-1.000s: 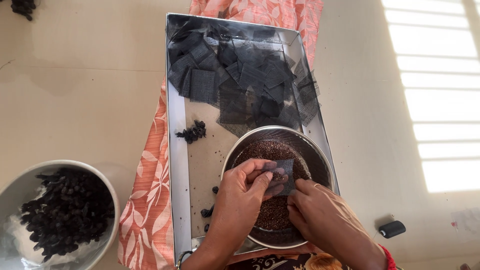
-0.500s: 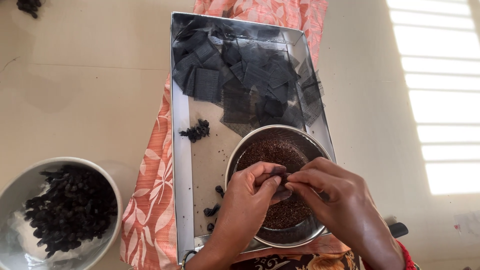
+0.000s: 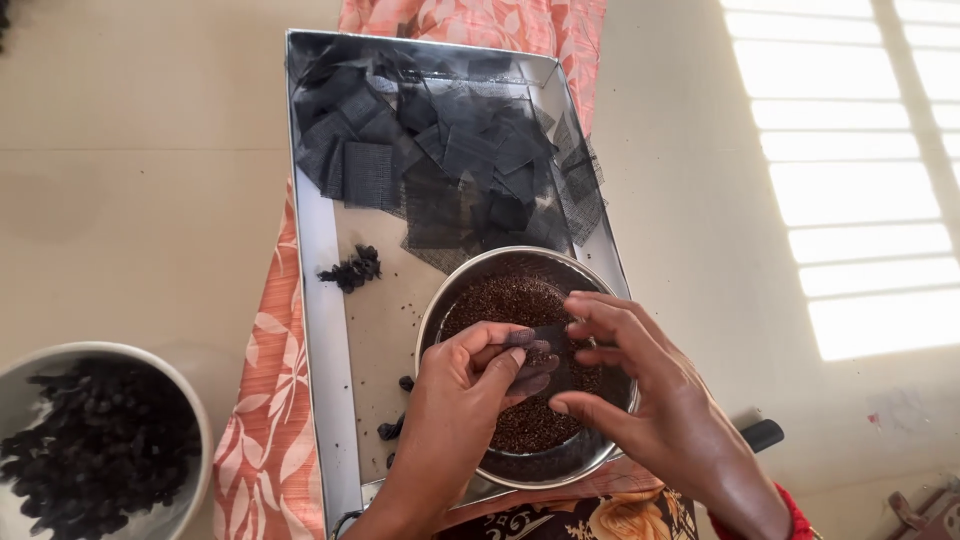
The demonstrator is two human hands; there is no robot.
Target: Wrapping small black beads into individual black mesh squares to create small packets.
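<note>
My left hand and my right hand meet over a round steel bowl filled with small dark brown seeds. Both hands pinch a small square of black mesh cloth between thumbs and fingertips, just above the seeds. The bowl stands at the near end of a long steel tray. A heap of several black mesh squares fills the tray's far half. A small clump of dark tied bundles lies on the tray's left side.
A second steel bowl at the lower left holds many dark bundles. An orange floral cloth lies under the tray on the pale floor. A small black cylinder rests right of my wrist. Sunlight stripes fall at the right.
Both hands have closed in on the mesh square, gathering it from a flat open piece into a pinched bunch over the seed bowl. The view has shifted slightly.
</note>
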